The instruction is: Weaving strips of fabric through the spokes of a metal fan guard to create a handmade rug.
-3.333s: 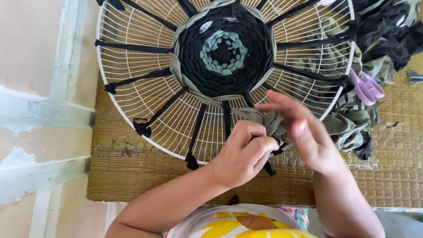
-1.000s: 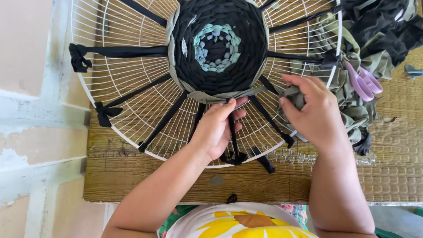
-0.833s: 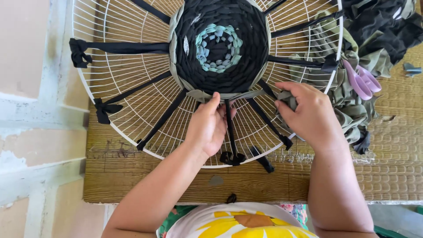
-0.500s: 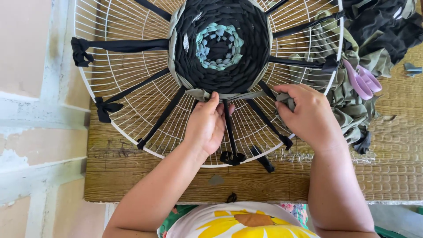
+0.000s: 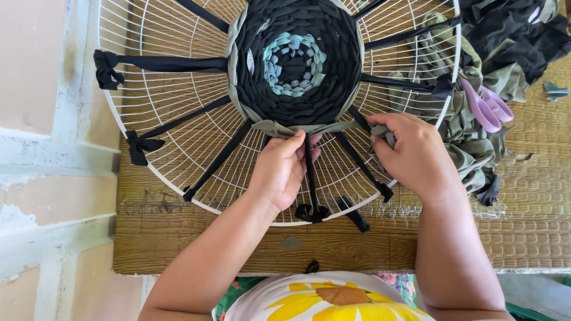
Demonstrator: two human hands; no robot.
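Note:
A white wire fan guard [image 5: 178,142] lies flat on a wooden table [image 5: 196,244], strung with black fabric spokes [image 5: 217,159]. At its centre sits a round woven mat [image 5: 294,65], black with a teal middle and an olive green outer row. My left hand [image 5: 282,169] presses its fingertips on the olive strip at the mat's lower edge, beside a black spoke. My right hand [image 5: 413,154] grips the olive green fabric strip [image 5: 333,128] and holds it taut to the right.
A heap of olive and black cloth [image 5: 482,119] lies at the guard's right side, with lilac-handled scissors [image 5: 488,107] on it. A small grey object [image 5: 554,90] rests at the far right. Pale tiled floor [image 5: 47,148] lies left of the table.
The guard has been turned so different spokes face me. My left hand slid up to the mat's edge, and my right hand drew the olive strip rightwards.

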